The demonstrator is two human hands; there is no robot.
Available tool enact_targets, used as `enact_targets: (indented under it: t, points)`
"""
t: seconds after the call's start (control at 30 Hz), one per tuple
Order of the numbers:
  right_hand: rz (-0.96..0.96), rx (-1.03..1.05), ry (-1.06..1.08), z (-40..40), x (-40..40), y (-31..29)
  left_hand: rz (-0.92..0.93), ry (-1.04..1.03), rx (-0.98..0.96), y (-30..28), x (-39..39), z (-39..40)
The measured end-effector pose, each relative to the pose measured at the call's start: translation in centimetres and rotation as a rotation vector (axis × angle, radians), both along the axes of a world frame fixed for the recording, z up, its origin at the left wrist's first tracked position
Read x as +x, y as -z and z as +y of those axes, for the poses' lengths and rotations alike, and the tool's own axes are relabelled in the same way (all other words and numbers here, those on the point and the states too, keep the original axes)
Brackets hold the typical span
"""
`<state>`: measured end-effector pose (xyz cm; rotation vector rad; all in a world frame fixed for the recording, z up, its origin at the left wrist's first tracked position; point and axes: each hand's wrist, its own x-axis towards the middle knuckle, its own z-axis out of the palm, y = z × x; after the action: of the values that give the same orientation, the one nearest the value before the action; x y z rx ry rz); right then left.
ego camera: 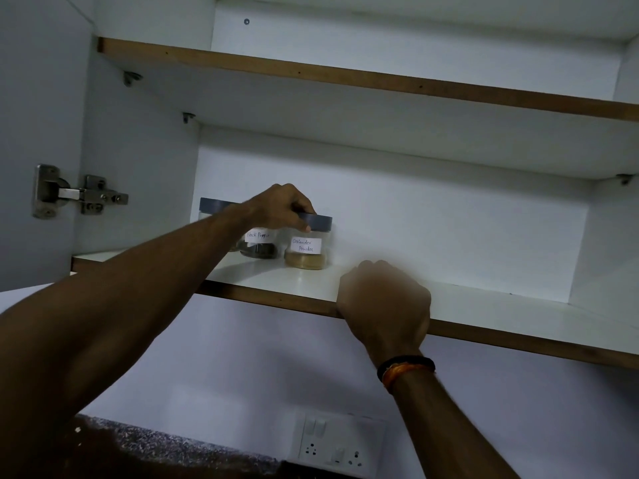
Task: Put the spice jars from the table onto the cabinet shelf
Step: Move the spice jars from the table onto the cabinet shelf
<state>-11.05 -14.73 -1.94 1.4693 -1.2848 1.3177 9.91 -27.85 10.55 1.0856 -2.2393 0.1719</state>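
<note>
Head view: lower cabinet shelf (pixel 484 305).
Left hand (pixel 276 209): grips coriander powder jar (pixel 306 248) lid; seat flat beside black pepper jar (pixel 259 243).
Right hand (pixel 383 299): curled on shelf edge.

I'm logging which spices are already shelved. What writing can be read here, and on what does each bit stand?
"Coriander Powder": handwritten on the white label of the right jar, which holds tan powder.
"black Pepper": handwritten on the white label of the middle jar, dark contents; the first letter is partly covered by the left hand.
Third jar, far left: label hidden behind the forearm.
Wall socket plate: no readable text.
</note>
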Motion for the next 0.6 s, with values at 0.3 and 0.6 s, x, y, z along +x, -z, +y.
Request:
enact_targets:
  t: [0.3,0.6]
  points:
    - [-0.009,-0.010,-0.026,0.0,0.0,0.1,-0.158,-0.103,-0.018,-0.9,1.0,-1.6]
    - [-0.008,0.008,-0.028,0.2,0.1,0.1,-0.103,-0.087,-0.026,-0.5,0.9,-2.3]
